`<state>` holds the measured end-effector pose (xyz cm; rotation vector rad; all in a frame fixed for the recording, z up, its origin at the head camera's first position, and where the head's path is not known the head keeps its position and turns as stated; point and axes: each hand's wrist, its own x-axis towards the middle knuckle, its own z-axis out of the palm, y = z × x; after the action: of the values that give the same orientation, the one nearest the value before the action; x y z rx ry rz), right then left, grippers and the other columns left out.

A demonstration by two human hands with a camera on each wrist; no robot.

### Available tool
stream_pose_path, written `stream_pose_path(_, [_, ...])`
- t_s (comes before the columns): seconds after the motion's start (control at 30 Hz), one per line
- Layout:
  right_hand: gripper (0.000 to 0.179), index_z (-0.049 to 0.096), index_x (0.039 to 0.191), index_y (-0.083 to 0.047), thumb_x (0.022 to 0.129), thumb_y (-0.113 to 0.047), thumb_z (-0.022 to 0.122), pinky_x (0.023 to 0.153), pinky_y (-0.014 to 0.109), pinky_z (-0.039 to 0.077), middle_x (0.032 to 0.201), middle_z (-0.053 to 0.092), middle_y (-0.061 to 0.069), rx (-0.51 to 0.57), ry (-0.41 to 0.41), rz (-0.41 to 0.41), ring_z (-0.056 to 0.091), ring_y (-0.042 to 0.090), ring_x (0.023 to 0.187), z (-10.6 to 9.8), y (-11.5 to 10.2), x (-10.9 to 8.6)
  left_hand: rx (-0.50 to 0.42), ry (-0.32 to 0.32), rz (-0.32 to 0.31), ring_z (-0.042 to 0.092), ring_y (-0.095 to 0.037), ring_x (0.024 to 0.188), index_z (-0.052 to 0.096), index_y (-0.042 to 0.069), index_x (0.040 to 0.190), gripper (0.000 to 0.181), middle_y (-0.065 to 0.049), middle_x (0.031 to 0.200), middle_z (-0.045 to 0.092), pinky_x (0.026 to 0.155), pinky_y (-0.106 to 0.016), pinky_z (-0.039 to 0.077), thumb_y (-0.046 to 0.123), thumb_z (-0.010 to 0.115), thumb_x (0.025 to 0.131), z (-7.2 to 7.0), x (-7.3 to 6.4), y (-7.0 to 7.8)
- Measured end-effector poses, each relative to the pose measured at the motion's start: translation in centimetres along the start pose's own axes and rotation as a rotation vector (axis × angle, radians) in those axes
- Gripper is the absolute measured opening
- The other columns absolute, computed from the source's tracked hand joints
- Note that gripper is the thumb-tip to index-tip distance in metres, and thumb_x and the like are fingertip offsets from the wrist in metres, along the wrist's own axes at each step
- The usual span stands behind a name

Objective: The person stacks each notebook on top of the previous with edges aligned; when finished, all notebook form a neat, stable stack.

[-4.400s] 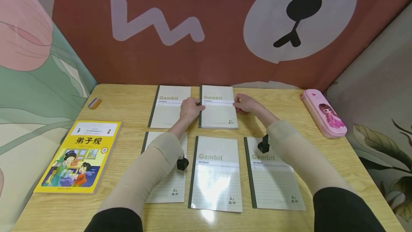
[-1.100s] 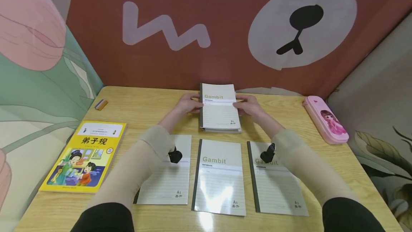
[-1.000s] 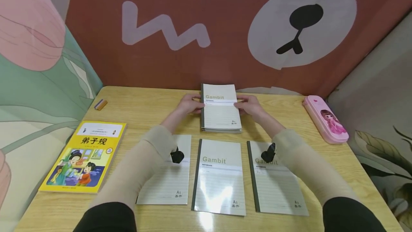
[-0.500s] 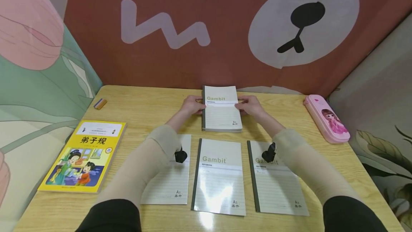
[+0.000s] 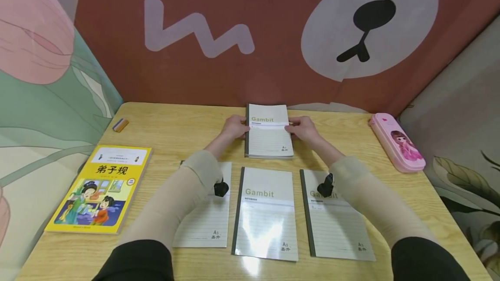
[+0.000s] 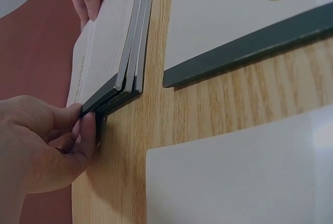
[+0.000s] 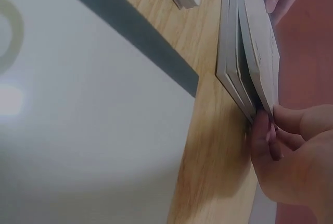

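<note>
At the table's back, a small stack of white Gambit notebooks (image 5: 268, 140) with dark spines lies between my two hands. My left hand (image 5: 235, 126) pinches the top notebook at its spine edge, thumb above and fingers below. On the opposite edge, my right hand (image 5: 302, 127) grips the same notebook between thumb and fingers. In the left wrist view, the layered spines of the stack (image 6: 123, 86) show, with the left hand (image 6: 47, 140) at the near corner. A narrow gap shows under the top notebook (image 7: 257, 41) in the right wrist view, beside the right hand (image 7: 296, 151).
Three more notebooks form a front row: a left one (image 5: 207, 224) partly under my left forearm, a middle one (image 5: 263, 229) and a right one (image 5: 340, 233). A yellow book (image 5: 97, 190) and a small eraser-like block (image 5: 120, 125) lie left; a pink pencil case (image 5: 396, 142) lies right.
Earlier, two notebooks lay apart in the back row; the left spot's notebook now belongs to the stack at the right spot. Over the last second the stack's edges have come closer into line.
</note>
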<state>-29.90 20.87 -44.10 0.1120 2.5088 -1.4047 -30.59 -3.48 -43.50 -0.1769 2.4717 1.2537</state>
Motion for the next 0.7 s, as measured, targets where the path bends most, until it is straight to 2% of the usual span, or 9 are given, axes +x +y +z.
stream_pose_path(0.23, [0.05, 0.049, 0.15, 0.001, 0.104, -0.015, 0.059, 0.08, 0.023, 0.061, 0.142, 0.06, 0.025, -0.069, 0.021, -0.009, 0.067, 0.027, 0.11, 0.25, 0.15, -0.03, 0.017, -0.001, -0.004, 0.056, -0.008, 0.063, 0.045, 0.011, 0.155, 0.055, -0.013, 0.152, 0.055, 0.059, -0.017, 0.052, 0.013, 0.062, 0.103, 0.06, 0.17, -0.12])
stream_pose_path(0.47, [0.05, 0.048, 0.151, 0.001, 0.104, -0.014, 0.059, 0.079, 0.021, 0.06, 0.145, 0.058, 0.025, -0.062, 0.005, 0.001, 0.066, 0.027, 0.112, 0.2, 0.22, 0.01, 0.03, -0.008, -0.007, 0.056, -0.008, 0.059, 0.045, 0.012, 0.155, 0.055, -0.013, 0.149, 0.058, 0.056, -0.016, 0.052, 0.014, 0.062, 0.103, 0.24, 0.61, -0.3])
stream_pose_path(0.7, [0.05, 0.049, 0.151, 0.0, 0.104, -0.013, 0.06, 0.078, 0.022, 0.061, 0.145, 0.058, 0.024, -0.059, -0.002, -0.004, 0.066, 0.029, 0.116, 0.1, 0.25, 0.0, 0.05, -0.016, 0.009, 0.057, -0.01, 0.061, 0.044, 0.01, 0.155, 0.055, -0.014, 0.149, 0.058, 0.058, -0.019, 0.054, 0.015, 0.061, 0.104, 0.11, 0.14, -0.23])
